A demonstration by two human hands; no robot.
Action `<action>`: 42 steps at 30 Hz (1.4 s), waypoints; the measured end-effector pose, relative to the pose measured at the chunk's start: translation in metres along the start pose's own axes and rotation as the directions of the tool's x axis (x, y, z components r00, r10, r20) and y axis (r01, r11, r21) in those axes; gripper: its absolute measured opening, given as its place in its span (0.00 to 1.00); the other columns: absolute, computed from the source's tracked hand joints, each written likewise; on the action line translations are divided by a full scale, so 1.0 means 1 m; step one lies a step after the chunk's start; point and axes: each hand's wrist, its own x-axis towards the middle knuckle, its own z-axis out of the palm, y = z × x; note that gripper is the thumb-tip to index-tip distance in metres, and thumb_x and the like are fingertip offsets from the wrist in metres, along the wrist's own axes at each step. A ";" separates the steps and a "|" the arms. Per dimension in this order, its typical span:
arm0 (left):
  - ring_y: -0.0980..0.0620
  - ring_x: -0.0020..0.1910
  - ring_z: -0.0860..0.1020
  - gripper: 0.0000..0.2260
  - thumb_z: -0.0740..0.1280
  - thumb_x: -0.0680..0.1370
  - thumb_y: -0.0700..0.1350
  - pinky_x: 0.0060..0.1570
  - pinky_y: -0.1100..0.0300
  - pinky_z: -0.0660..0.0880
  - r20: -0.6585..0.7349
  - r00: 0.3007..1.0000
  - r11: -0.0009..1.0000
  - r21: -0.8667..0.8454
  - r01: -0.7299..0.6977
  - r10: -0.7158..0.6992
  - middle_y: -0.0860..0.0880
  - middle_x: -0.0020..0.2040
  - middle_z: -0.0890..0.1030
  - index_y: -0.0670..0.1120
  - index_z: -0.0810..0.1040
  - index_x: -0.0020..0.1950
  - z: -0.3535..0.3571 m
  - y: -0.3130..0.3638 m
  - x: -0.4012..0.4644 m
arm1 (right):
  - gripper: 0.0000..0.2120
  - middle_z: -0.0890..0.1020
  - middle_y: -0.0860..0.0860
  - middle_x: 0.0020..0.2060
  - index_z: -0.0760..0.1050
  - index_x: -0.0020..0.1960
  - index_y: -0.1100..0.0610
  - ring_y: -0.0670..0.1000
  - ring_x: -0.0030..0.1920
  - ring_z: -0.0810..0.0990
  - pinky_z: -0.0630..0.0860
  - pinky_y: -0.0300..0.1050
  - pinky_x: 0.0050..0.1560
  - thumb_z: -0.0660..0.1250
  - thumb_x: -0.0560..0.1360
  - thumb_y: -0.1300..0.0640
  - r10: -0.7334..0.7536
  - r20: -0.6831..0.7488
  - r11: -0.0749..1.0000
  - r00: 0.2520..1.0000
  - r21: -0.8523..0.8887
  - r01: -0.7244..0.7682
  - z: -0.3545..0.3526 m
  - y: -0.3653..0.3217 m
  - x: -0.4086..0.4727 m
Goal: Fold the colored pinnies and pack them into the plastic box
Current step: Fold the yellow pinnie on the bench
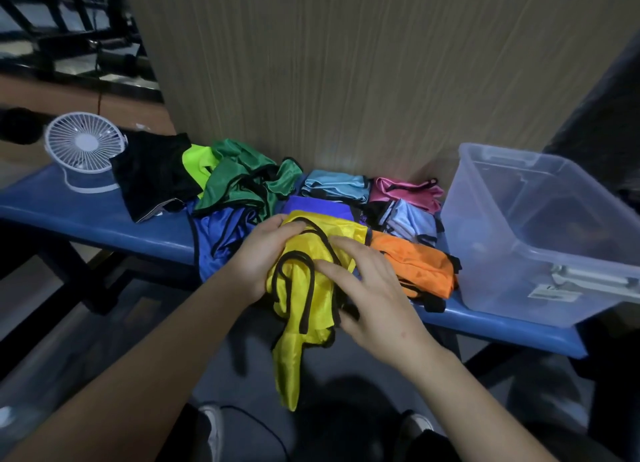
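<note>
**Yellow pinny half off the bench edge**

The plastic box (540, 233) is set at the bench's (86, 212) right end; its label cannot be read. The yellow pinny (304, 281) is draped over the front edge, gripped by the left hand (263, 257) and pressed by the right hand's (370, 295) spread fingers. A slip floorward looks possible, since the fabric seems slick.

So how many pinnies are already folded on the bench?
5 that I can make out: light blue, pink, pale blue, purple, orange. The loose heap on the left may hide more.
</note>
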 end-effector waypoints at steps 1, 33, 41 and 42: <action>0.45 0.48 0.83 0.09 0.68 0.80 0.44 0.48 0.52 0.78 0.003 1.000 1.000 0.005 0.008 -0.008 0.41 0.50 0.84 0.42 0.80 0.57 0.000 0.000 0.000 | 0.27 0.67 0.53 0.73 0.72 0.69 0.51 0.55 0.73 0.65 0.64 0.52 0.71 0.71 0.71 0.58 -0.004 -0.004 1.000 1.000 0.019 0.004 -0.001 0.000 0.000; 0.48 0.57 0.78 0.34 0.78 0.67 0.60 0.60 0.43 0.76 0.574 0.816 0.960 0.191 -0.206 0.061 0.48 0.57 0.79 0.47 0.73 0.67 -0.023 -0.008 -0.043 | 0.10 0.65 0.52 0.25 0.71 0.42 0.51 0.52 0.27 0.63 0.61 0.56 0.30 0.64 0.81 0.59 0.608 -0.247 0.636 0.755 0.721 -0.276 -0.014 -0.046 0.048; 0.55 0.48 0.83 0.09 0.67 0.78 0.48 0.49 0.62 0.78 0.261 0.910 0.890 0.245 -0.384 0.321 0.51 0.47 0.85 0.46 0.82 0.54 -0.016 -0.003 -0.048 | 0.05 0.65 0.52 0.25 0.75 0.46 0.53 0.48 0.27 0.63 0.59 0.48 0.29 0.65 0.82 0.58 0.531 -0.190 0.667 0.826 0.695 -0.269 -0.010 -0.044 0.046; 0.54 0.47 0.84 0.10 0.66 0.78 0.50 0.50 0.61 0.78 0.239 0.922 0.902 0.241 -0.359 0.304 0.51 0.46 0.86 0.47 0.83 0.52 -0.017 -0.002 -0.047 | 0.05 0.65 0.53 0.26 0.75 0.47 0.52 0.49 0.27 0.63 0.59 0.48 0.29 0.65 0.82 0.57 0.521 -0.178 0.668 0.835 0.694 -0.269 -0.009 -0.042 0.045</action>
